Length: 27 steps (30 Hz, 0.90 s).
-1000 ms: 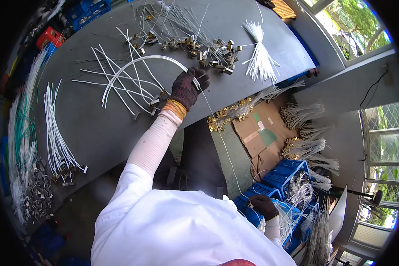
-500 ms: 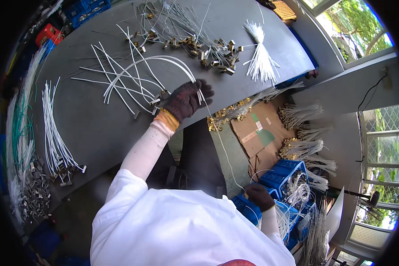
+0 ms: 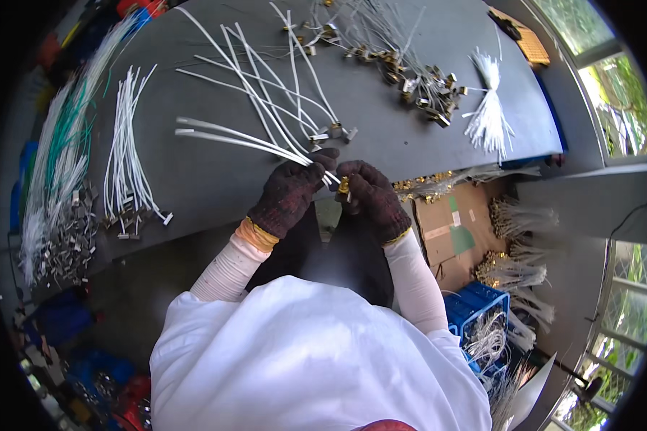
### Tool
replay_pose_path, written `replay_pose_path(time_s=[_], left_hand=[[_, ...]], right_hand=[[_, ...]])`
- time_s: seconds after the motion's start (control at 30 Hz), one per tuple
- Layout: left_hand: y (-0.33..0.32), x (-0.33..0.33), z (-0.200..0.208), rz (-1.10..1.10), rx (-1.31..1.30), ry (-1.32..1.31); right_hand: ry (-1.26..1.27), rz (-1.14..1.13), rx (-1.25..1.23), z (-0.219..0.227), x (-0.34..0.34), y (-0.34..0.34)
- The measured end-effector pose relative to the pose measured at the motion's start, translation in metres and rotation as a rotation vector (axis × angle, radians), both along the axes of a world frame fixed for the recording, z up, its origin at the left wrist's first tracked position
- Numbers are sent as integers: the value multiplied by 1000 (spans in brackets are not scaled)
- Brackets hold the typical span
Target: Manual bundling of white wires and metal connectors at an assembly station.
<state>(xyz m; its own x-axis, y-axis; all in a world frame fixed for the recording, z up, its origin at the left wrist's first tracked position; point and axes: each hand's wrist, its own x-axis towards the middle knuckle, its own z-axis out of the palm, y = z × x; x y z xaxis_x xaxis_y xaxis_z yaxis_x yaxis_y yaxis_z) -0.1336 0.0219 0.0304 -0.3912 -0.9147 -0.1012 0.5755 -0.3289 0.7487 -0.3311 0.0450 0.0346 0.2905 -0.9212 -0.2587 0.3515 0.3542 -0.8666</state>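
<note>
Both of my hands wear dark knitted gloves and meet at the table's front edge. My left hand (image 3: 286, 197) is closed around a few thick white tubes (image 3: 241, 138), whose long ends stretch left over the table. Their short ends poke out toward my right hand (image 3: 370, 195), which pinches a small brass-coloured metal piece (image 3: 343, 185) right by them. Whether that piece touches the tubes I cannot tell. Just beyond my hands lie several crossed white cables (image 3: 255, 79) with small metal ends (image 3: 336, 132).
On the grey table (image 3: 194, 187) lie a white cable bundle (image 3: 127, 144) at left, a tied white bundle (image 3: 489, 108) at right, and a heap of wires with brass-coloured ends (image 3: 410, 79) at the back. Blue crates (image 3: 474, 305) and cardboard (image 3: 438, 233) are at lower right.
My right hand has come up from the crates to beside my left hand, now with the brass-coloured piece. The tubes in my left hand no longer arch and point left. The view has shifted.
</note>
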Motion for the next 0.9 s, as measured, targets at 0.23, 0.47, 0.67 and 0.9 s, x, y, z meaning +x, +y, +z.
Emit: replay_pose_path(time_s=[0.23, 0.47, 0.67, 0.9], left_hand=[[-28, 31, 16, 280, -1069, -1144], [-52, 63, -13, 275, 255, -156], [-48, 34, -6, 178, 133, -266], [-55, -43, -3, -151, 225, -119]], right_hand=[[41, 15, 174, 21, 47, -44], [1245, -458, -508, -49, -28, -117], [1786, -653, -254, -25, -113, -150], [1801, -358, -16, -29, -167, -142]])
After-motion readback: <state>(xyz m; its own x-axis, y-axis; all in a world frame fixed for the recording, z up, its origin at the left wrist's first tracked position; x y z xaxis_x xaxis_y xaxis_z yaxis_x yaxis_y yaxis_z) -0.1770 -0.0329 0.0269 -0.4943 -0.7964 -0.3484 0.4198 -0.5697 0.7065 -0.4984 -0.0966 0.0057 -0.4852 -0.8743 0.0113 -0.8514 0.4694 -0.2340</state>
